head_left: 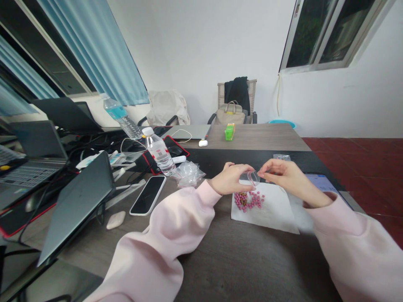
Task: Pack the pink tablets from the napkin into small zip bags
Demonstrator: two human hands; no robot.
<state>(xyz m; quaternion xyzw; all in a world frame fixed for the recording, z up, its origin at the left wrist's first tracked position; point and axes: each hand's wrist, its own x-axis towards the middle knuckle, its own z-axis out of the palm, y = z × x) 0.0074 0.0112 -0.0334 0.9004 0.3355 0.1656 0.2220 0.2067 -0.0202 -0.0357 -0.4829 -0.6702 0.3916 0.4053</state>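
My left hand (235, 178) is closed around a small clear plastic container (252, 178), tilted with its round mouth toward the right. Close beside that mouth, my right hand (277, 173) has its fingertips pinched together; whatever is between them is too small to make out. Below both hands lies a white sheet of paper (273, 212). A loose heap of small pink beads (253, 202) is spread on its left part, with several brown pieces (242, 200) among them.
A phone (147, 196), water bottle (159, 151) and crumpled clear plastic bag (189, 173) stand or lie left of my hands, beyond a laptop (78, 205). A lit screen (324, 184) is beside my right forearm. Farther off are a green box (230, 131) and a white case (203, 143).
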